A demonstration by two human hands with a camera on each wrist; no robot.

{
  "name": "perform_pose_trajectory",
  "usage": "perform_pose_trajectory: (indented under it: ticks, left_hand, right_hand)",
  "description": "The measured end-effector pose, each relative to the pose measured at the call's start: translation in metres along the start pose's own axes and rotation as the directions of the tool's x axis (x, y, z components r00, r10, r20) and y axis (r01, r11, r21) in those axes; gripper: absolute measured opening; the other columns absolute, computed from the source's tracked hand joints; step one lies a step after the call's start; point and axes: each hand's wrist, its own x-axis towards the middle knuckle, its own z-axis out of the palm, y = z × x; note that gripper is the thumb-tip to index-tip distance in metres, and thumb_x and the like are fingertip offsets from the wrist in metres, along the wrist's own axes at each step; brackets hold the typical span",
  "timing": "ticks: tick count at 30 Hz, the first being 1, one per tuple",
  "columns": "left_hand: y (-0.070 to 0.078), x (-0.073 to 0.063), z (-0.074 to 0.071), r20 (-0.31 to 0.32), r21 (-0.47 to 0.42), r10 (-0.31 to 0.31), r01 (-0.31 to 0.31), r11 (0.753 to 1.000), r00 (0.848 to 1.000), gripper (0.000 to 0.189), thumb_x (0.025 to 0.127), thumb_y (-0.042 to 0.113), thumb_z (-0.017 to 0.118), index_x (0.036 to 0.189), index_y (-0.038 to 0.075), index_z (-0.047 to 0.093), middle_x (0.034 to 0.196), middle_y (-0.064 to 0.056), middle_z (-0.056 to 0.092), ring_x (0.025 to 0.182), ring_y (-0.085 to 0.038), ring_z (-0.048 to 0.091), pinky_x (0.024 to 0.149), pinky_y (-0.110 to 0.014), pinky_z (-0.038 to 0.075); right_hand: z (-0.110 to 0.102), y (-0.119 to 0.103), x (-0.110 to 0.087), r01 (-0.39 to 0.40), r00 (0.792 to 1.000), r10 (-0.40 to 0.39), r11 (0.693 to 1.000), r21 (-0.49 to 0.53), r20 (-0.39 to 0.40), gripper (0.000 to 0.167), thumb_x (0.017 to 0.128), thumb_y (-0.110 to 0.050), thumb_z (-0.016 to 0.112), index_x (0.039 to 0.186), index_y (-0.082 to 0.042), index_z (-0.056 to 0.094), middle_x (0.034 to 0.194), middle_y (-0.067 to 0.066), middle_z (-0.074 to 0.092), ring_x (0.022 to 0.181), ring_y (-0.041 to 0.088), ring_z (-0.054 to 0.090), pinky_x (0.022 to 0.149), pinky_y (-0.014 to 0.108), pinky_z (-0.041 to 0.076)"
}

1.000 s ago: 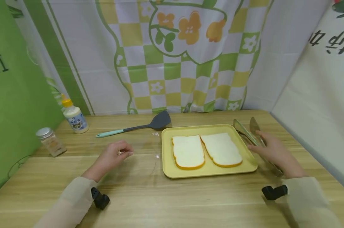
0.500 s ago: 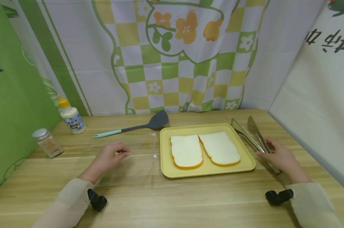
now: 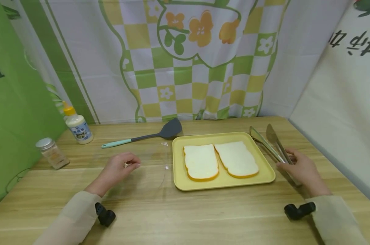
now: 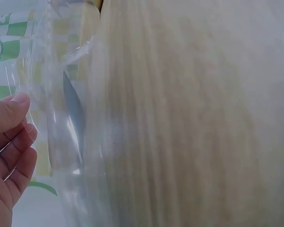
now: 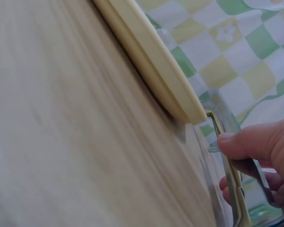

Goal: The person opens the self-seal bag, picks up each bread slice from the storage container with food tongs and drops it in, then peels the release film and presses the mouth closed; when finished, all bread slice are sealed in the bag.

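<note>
In the head view, my left hand [image 3: 118, 169] is left of centre with thumb and finger together. The left wrist view shows it pinching clear plastic sheeting [image 4: 92, 123], thin and glossy, whose full shape is hard to make out. My right hand [image 3: 301, 170] grips metal tongs [image 3: 271, 149] around their middle, thumb on one arm and fingers behind the other. Two broad ends of the tongs spread apart, pointing away from me. Just left of them lies a yellow tray [image 3: 224, 183] bearing two bread slices, one on the left [image 3: 201, 162] and one on the right [image 3: 237, 160].
A spatula [image 3: 142, 137] with a mint handle and dark head lies behind the tray's left corner. At the far left stand a yellow-capped squeeze bottle [image 3: 79, 129] and a silver-lidded jar [image 3: 53, 154]. Printed curtains [image 3: 185, 78] hang along the table's back edge.
My right hand has moved slightly back toward me and right, closing around the tongs, whose arms have come nearer each other. My left hand stays in place.
</note>
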Motion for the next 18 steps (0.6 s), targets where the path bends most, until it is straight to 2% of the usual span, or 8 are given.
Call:
perform_pose_trajectory:
  ticks: [7,13,18]
  left_hand:
    - [0.000,0.000,0.001,0.004,-0.006,-0.004,0.004,1.000,1.000,0.004,0.085,0.008,0.066,0.086,0.009,0.070,0.085,0.001,0.064,0.079,-0.012,0.059,0.071,-0.032,0.050]
    - [-0.001,0.000,0.001,0.009,-0.002,-0.009,0.009,1.000,1.000,0.004,0.085,0.007,0.065,0.086,0.009,0.069,0.085,0.002,0.064,0.080,-0.012,0.058,0.071,-0.033,0.050]
    - [-0.002,0.001,0.001,0.008,-0.006,-0.013,0.013,1.000,1.000,0.004,0.085,0.007,0.066,0.086,0.009,0.070,0.085,0.002,0.064,0.080,-0.013,0.058,0.072,-0.034,0.050]
  right_hand:
    - [-0.002,-0.005,0.002,-0.029,0.998,0.030,0.999,0.029,-0.046,0.077,0.088,-0.039,0.060,0.137,0.012,0.030,0.123,0.040,0.043,0.108,0.052,0.045,0.083,0.058,0.042]
    - [-0.003,-0.021,0.003,0.060,0.991,-0.060,0.998,-0.002,-0.116,0.067,0.086,-0.033,0.065,0.129,0.012,0.041,0.115,0.037,0.053,0.100,0.048,0.053,0.077,0.053,0.046]
    - [-0.001,-0.039,0.002,0.140,0.982,-0.139,0.990,0.005,-0.132,0.058,0.085,-0.027,0.067,0.124,0.011,0.048,0.106,0.031,0.060,0.090,0.038,0.060,0.069,0.034,0.048]
